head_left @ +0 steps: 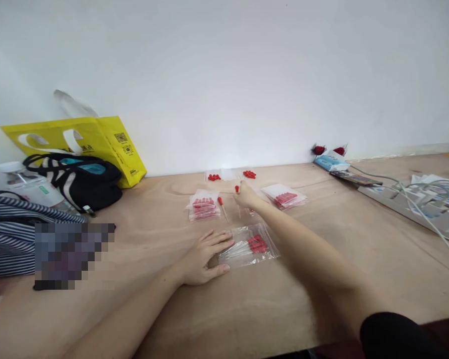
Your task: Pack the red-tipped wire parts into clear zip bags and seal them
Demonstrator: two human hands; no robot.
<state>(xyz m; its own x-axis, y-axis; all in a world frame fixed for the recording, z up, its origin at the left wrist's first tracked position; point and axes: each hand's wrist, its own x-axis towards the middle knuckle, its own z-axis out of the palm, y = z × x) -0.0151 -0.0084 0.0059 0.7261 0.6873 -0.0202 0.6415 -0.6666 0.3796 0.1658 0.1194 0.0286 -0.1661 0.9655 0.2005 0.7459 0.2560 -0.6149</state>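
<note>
My left hand (pixel 207 257) lies flat with its fingers apart, the fingertips on the left edge of a clear plastic bag (pixel 271 249). Inside that bag is a bunch of droppers (pixel 257 244) with red rubber bulbs and clear tubes. Beyond it, my right hand (pixel 246 195) reaches forward with closed fingers at a dropper (pixel 237 189), its red bulb at the fingertips. Another loose dropper (pixel 220 201) lies to the left. Stacks of bagged droppers flank the right hand: a left stack (pixel 204 205) and a right stack (pixel 284 196), partly behind the forearm.
Red bulbs (pixel 214 177) and more red bulbs (pixel 249 174) lie near the wall. At left are a yellow bag (pixel 130 159), a black bag (pixel 101 184), a plastic bottle (pixel 41 189) and striped cloth (pixel 7 249). Cables cross a grey tray (pixel 400 207) at right, near a blue pack (pixel 331 162).
</note>
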